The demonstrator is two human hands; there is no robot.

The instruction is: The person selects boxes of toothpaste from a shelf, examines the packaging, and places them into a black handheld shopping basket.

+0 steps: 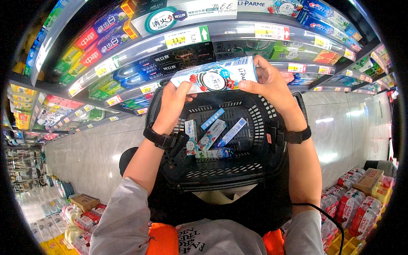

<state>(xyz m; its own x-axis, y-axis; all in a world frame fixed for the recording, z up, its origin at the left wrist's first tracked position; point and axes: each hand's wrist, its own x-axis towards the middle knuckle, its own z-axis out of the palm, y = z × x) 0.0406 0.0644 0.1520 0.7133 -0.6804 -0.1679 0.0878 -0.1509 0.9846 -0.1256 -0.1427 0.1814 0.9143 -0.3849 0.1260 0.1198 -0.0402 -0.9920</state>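
Between my two hands is a white and blue toothpaste carton (212,76) with cherries pictured on its face, held above a shopping basket. My left hand (173,100) grips its left end, thumb on the front. At the other end, my right hand (271,84) has its thumb on the front and fingers behind the top corner. Beneath them is the black plastic basket (242,103). Inside lie several slim toothpaste cartons, among them a white one (191,137) at the left and a white and blue one (232,132) at the right.
Store shelves (234,32) stocked with toothpaste cartons curve across the front, with price tags along their edges. Grey floor tiles (331,127) show on both sides. Shrink-wrapped bottle packs (350,204) stand behind at right, and a cardboard box (84,201) at left. A black cable (328,213) hangs by my right arm.
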